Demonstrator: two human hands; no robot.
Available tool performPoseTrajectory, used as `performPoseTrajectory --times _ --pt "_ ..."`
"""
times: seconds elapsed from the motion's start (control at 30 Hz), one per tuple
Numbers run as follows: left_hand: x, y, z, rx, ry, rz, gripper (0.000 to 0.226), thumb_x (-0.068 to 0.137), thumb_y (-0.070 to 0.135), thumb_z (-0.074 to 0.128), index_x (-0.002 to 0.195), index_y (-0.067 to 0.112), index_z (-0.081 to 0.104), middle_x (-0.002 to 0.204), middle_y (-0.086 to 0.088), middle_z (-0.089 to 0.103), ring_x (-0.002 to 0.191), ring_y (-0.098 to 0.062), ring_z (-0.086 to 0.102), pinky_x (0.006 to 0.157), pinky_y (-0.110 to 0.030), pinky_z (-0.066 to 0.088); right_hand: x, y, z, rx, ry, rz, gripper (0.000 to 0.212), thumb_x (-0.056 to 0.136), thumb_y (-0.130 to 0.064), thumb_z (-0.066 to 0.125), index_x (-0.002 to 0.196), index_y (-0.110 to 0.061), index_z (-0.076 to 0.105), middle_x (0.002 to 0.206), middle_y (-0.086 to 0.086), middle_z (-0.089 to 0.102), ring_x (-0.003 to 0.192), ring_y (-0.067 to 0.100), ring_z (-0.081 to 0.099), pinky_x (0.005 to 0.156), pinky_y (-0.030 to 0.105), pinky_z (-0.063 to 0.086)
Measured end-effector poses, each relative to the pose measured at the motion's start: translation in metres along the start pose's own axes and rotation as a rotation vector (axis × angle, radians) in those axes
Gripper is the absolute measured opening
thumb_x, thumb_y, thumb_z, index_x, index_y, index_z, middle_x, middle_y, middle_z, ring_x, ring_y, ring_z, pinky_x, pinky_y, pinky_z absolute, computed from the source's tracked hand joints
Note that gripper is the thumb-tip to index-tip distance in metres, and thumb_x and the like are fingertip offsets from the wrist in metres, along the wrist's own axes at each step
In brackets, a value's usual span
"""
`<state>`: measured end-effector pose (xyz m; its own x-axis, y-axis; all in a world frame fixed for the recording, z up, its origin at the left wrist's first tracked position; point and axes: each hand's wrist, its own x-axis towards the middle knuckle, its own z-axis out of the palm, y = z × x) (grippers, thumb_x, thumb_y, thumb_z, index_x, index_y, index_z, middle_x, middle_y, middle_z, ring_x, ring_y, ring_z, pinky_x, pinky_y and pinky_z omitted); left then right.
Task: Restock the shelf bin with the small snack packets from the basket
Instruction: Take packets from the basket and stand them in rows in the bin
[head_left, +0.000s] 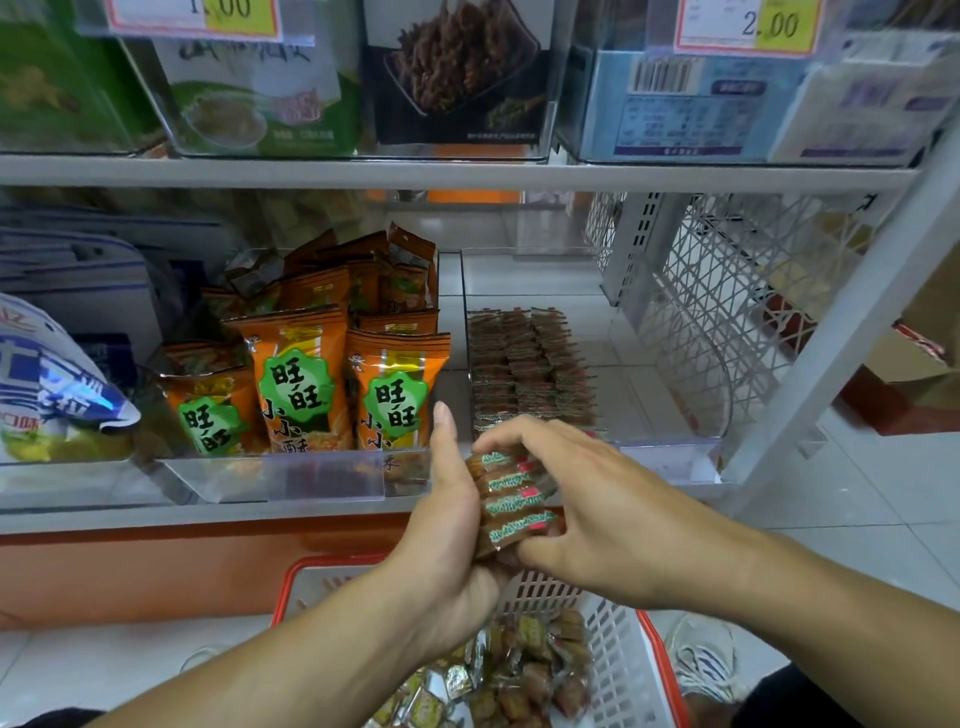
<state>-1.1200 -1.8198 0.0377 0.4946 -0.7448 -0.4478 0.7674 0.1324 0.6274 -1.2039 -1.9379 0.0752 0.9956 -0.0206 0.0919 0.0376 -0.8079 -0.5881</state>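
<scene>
A stack of small brown snack packets (511, 501) with green-and-red labels is pressed between my two hands, just in front of the shelf edge. My left hand (449, 525) grips its left side, thumb pointing up. My right hand (576, 499) closes over its top and right side. Directly behind them is the clear shelf bin (670, 448), holding neat rows of the same brown packets (530, 366). Below my hands sits the red-rimmed white basket (613, 660) with several loose small packets (519, 670) inside.
Orange snack bags (332, 374) fill the bin to the left. A blue-and-white bag (57, 384) lies at far left. A white mesh divider (727, 301) stands on the right. An upper shelf (457, 174) carries boxes and price tags. My shoe (701, 660) rests beside the basket.
</scene>
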Motion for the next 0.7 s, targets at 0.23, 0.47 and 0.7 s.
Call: performPoseTrajectory --times 0.23,0.47,0.7 --pt "0.008 0.008 -0.003 0.678 0.099 0.544 0.050 0.080 0.075 0.062 0.105 0.033 0.068 0.103 0.005 0.074 0.093 -0.010 0.073 0.079 -0.022 0.060 0.041 0.060 -0.064 0.134 0.342 0.262 0.062 0.068 -0.021 0.092 0.113 -0.027 0.050 0.098 -0.012 0.070 0.089 0.002 0.070 0.078 0.012 0.052" --pt "0.046 0.021 -0.019 2.171 0.034 0.981 0.076 0.093 0.060 0.049 0.158 0.026 0.028 0.166 0.002 0.027 0.158 -0.017 0.001 0.127 -0.040 -0.013 0.118 0.177 -0.056 -0.267 0.191 0.659 0.050 0.085 -0.007 0.070 0.125 -0.004 0.040 0.121 0.022 0.049 0.102 0.040 0.060 0.081 0.045 0.056" --pt "0.056 0.019 -0.025 2.389 -0.019 0.841 0.079 0.090 0.061 0.049 0.156 0.023 0.031 0.156 0.000 0.046 0.156 -0.024 0.019 0.114 -0.051 -0.035 0.160 0.227 -0.047 -0.226 0.203 0.690 0.042 0.092 -0.012 0.059 0.134 -0.013 0.051 0.133 0.019 0.055 0.122 0.037 0.054 0.100 0.041 0.046"
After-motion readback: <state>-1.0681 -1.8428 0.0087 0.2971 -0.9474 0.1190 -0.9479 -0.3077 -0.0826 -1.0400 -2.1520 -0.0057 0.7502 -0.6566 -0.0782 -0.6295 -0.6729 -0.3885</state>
